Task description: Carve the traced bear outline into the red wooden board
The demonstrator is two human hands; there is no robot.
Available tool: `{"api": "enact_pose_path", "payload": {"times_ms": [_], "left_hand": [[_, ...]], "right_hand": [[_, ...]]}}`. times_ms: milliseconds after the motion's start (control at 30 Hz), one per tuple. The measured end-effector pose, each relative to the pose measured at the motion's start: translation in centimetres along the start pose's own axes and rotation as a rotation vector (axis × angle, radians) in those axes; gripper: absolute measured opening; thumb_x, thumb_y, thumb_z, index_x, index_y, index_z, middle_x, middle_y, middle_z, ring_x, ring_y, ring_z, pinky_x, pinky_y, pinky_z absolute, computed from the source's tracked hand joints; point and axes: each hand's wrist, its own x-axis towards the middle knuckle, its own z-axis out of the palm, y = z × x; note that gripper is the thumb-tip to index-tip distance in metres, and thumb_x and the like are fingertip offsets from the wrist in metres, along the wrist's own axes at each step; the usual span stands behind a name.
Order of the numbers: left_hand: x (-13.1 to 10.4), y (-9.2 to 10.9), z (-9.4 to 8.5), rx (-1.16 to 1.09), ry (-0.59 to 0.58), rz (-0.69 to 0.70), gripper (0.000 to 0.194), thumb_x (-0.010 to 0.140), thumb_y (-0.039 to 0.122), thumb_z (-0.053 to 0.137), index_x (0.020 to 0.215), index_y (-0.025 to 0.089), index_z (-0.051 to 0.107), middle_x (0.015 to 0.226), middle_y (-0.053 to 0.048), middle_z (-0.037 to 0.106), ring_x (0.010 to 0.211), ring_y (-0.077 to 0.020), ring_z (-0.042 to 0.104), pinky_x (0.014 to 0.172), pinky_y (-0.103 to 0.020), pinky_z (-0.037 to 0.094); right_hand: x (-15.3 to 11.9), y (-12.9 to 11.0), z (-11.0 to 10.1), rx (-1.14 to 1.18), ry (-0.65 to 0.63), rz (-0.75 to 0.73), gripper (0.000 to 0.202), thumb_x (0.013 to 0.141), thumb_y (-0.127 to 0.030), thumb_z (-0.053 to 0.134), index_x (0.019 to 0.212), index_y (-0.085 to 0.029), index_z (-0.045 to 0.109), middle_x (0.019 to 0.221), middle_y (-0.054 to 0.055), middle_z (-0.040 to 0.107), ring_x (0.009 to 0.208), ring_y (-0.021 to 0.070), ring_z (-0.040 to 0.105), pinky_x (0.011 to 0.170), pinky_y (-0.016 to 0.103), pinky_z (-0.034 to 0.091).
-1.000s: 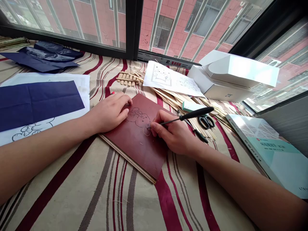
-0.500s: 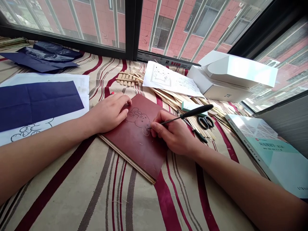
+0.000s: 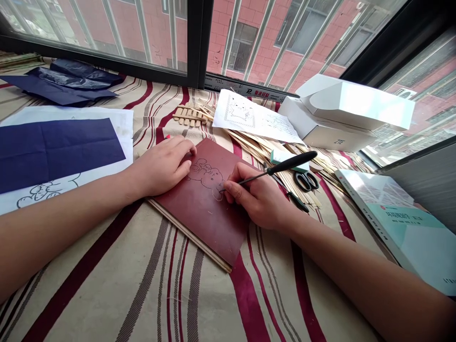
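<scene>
A reddish-brown board [image 3: 199,218] with pale layered edges lies on the striped cloth. Near its middle is a dark line drawing of a rounded cartoon animal [image 3: 208,176]. Resting flat across the board's upper left edge, my left hand [image 3: 166,164] is open and steadies it. My right hand [image 3: 254,194] is closed in a pen-like grip around the metal shaft of a thin carving tool [image 3: 294,162], whose black handle slants up to the right. Its tip meets the board at the drawing's lower right, beside a faint pale outline; my fingertips partly hide it.
Black-handled scissors [image 3: 305,181], thin wooden strips [image 3: 249,145] and a printed sheet [image 3: 245,114] lie beyond the board. A white box [image 3: 338,121] and a book [image 3: 402,223] are to the right. Dark blue paper [image 3: 57,149] covers a drawing sheet on the left. Windows border the back.
The whole view has shifted very slightly. Both hands keep their places on the board, and the tool tip has barely moved, if at all.
</scene>
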Motion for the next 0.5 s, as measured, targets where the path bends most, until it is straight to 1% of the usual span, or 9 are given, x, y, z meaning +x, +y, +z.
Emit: {"api": "enact_pose_path", "payload": {"times_ms": [133, 333, 500], "left_hand": [[0.06, 0.16, -0.02, -0.004, -0.002, -0.007, 0.033, 0.095, 0.034, 0.042, 0.117, 0.02, 0.063, 0.122, -0.015, 0.069, 0.119, -0.0348, 0.067, 0.115, -0.052, 0.052], [0.08, 0.38, -0.13, 0.006, -0.01, -0.011, 0.037, 0.096, 0.035, 0.04, 0.119, 0.018, 0.063, 0.122, -0.016, 0.069, 0.12, -0.0352, 0.067, 0.116, -0.052, 0.051], [0.11, 0.21, -0.09, 0.02, -0.004, -0.009, 0.038, 0.096, 0.036, 0.039, 0.119, 0.018, 0.063, 0.121, -0.016, 0.069, 0.119, -0.0359, 0.068, 0.113, -0.052, 0.052]], "right_hand": [[-0.1, 0.01, 0.2, -0.001, 0.002, -0.018, 0.023, 0.105, -0.024, 0.056, 0.082, -0.025, 0.051, 0.077, 0.001, 0.067, 0.069, 0.0152, 0.057, 0.065, 0.03, 0.043], [0.0, 0.0, 0.39, 0.007, 0.019, -0.024, 0.023, 0.105, -0.024, 0.056, 0.083, -0.026, 0.05, 0.078, 0.001, 0.067, 0.071, 0.0161, 0.058, 0.067, 0.029, 0.043], [0.02, -0.08, 0.44, 0.008, 0.019, -0.009, 0.024, 0.106, -0.025, 0.055, 0.083, -0.026, 0.048, 0.077, 0.001, 0.068, 0.072, 0.0165, 0.058, 0.068, 0.03, 0.042]]}}
